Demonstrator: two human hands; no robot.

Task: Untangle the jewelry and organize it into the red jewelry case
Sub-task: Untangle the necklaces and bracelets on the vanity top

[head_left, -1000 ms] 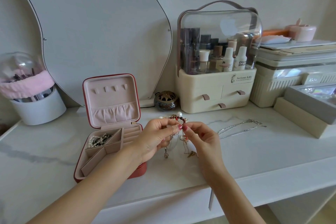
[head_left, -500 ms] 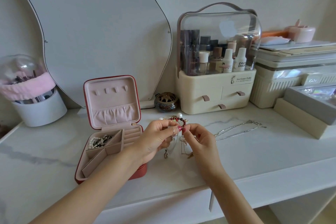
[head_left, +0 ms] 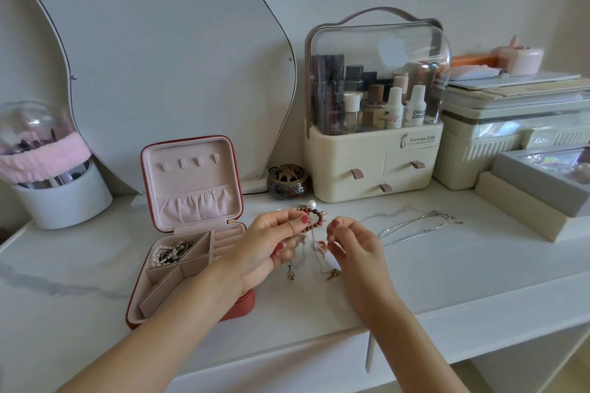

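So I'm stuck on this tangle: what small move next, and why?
Probably draw the right hand gently rightward, teasing the thin chain it pinches out of the red bead bracelet held by the left hand; the two hang knotted together above the table, beside the open red case.

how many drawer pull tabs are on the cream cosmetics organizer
3: one on the upper left drawer, one on the upper right drawer, one on the wide bottom drawer of the cream organizer. None seem hidden.
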